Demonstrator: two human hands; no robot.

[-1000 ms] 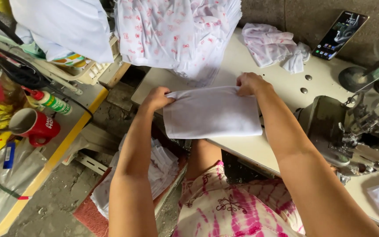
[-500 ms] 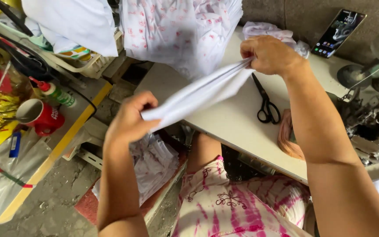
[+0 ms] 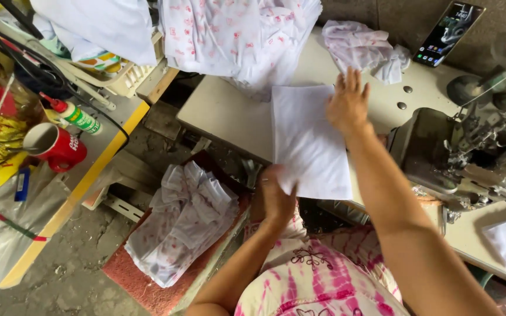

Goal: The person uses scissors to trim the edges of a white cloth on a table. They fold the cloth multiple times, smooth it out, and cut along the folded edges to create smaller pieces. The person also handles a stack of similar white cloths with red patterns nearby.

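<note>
The pale bench runs from nine o'clock toward four o'clock across the view, with a grey sewing machine at three o'clock. A heap of white cloth printed with pink hangs over the bench's far edge at twelve o'clock, and a second printed bundle lies on a red mat on the floor at seven o'clock.

The white fabric piece lies flat near the bench's front edge, at the centre. Its long axis runs from twelve to six o'clock, and its near end overhangs the edge.

The right hand presses flat on the piece's upper right corner, fingers spread wide, pinning rather than pinching. The left hand is at the lower left corner, at seven o'clock from the right hand; its grip looks closed on the hanging edge, though blur hides the fingers. Both hands touch the piece, at opposite corners along its length.

Smaller things: a crumpled cloth and a phone at one o'clock, a red mug and a glue bottle at nine o'clock.
</note>
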